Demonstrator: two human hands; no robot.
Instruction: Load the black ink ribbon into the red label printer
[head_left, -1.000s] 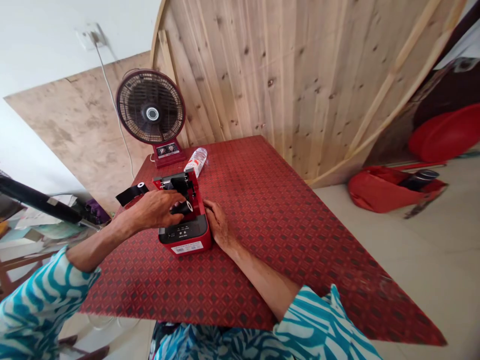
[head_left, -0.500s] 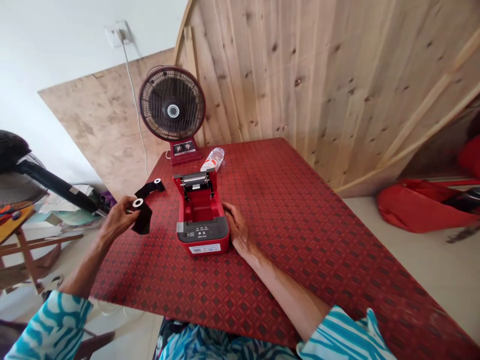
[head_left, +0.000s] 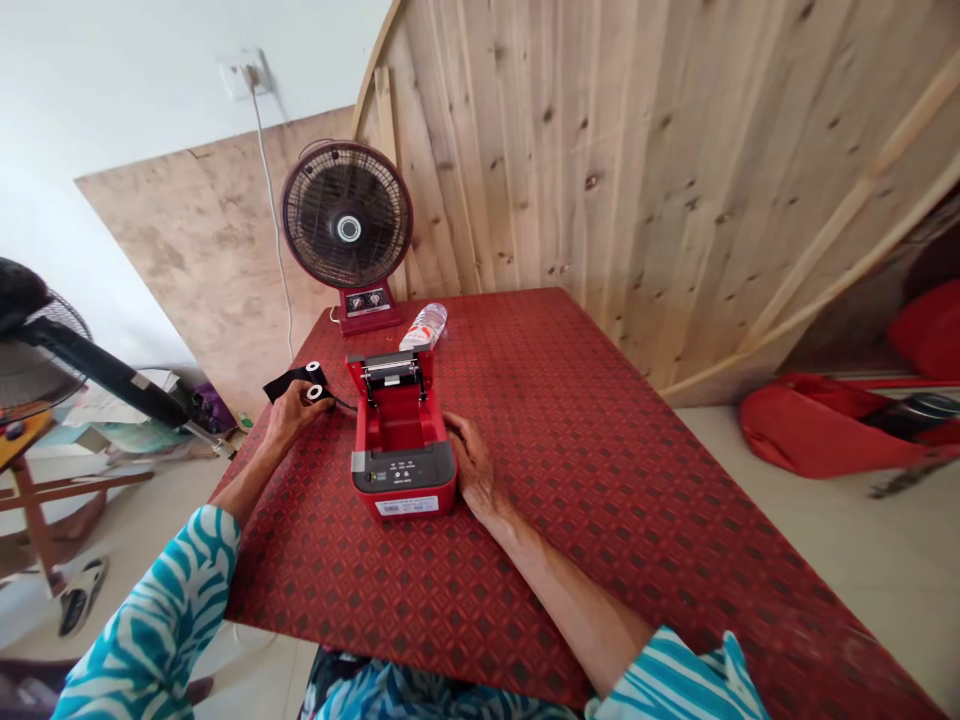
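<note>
A red and dark grey label printer (head_left: 405, 505) stands in front of me with its lid raised and its red bay bare. My right hand (head_left: 474, 470) is curled against the printer's right side. To the left of the printer, my left hand (head_left: 291, 412) pinches a black paper roll (head_left: 316, 393) with a white core, low over the table. Just behind it stands a second black roll (head_left: 313, 368), a loose black strip (head_left: 281, 385) stretching out to its left. Whether the two rolls touch, I cannot tell.
At the back left of the red patterned table (head_left: 600, 480) stands a fan (head_left: 348, 229). A clear plastic bottle (head_left: 426, 327) lies behind the printer. A plank wall (head_left: 525, 150) rises beyond the table, and a red bag (head_left: 806, 430) lies on the floor at right.
My left hand has carried its black roll right and away from me, from the table's left edge to beside the other roll. My right hand stays at the printer.
</note>
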